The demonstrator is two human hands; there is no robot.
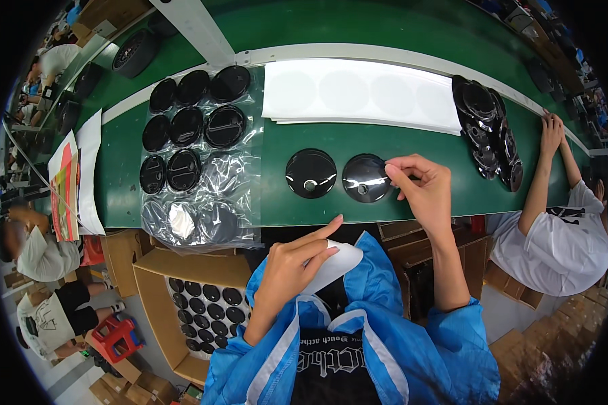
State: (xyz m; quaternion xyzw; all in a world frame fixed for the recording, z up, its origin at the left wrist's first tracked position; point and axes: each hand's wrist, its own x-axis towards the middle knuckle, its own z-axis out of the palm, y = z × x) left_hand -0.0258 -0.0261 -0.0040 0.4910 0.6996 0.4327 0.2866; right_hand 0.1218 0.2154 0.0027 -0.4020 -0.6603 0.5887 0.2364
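Observation:
My left hand (pixel 292 268) is closed on a curled piece of white paper (pixel 342 262), held below the table's front edge with one finger stretched out. My right hand (pixel 425 192) is pinched at the right rim of a glossy black disc (pixel 365 182) on the green table. Whether its fingers grip the rim itself or a thin film on it, I cannot tell. A second glossy black disc (pixel 310 174), also with a small round hole near its front edge, lies just to the left. Behind both are white sheets (pixel 358 94) with faint circle outlines.
Left on the table, clear plastic packing (pixel 233 179) holds several black round caps (pixel 184 126). A heap of black discs (pixel 483 128) lies at the right. Below the edge stands a cardboard box (pixel 155 290) of black round parts. A co-worker's arms (pixel 544 158) rest at the far right.

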